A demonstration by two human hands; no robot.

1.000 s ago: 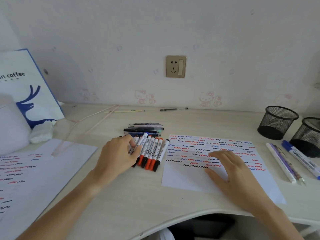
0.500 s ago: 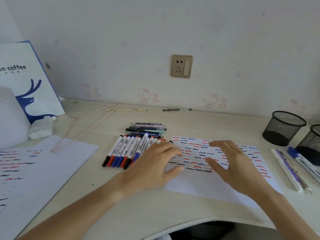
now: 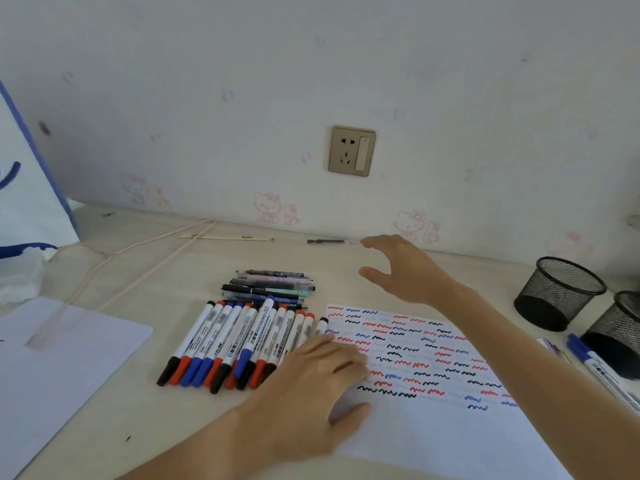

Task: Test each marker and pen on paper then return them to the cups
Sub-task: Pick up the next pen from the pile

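Observation:
A row of several whiteboard markers [image 3: 239,341] with red, blue and black caps lies on the desk, with a small pile of pens [image 3: 270,285] just behind it. To their right lies a white sheet [image 3: 433,427] covered with red, blue and black squiggles. My left hand [image 3: 311,386] rests flat on the sheet's left edge, fingers straight, beside the markers. My right hand [image 3: 398,271] hovers open above the desk behind the sheet, its fingertips close to a thin dark pen [image 3: 329,241] by the wall. Two black mesh cups [image 3: 557,292] stand at the right.
A second mesh cup [image 3: 623,327] sits at the right edge with a blue marker [image 3: 599,365] and a white pen [image 3: 554,348] lying before it. Another scribbled sheet [image 3: 52,368] lies at left, a thin yellow stick [image 3: 225,238] and a pink cord [image 3: 138,251] near the wall.
My left hand left the markers and moved right onto the sheet's edge. My right hand lifted off the sheet and reached back toward the thin pen by the wall.

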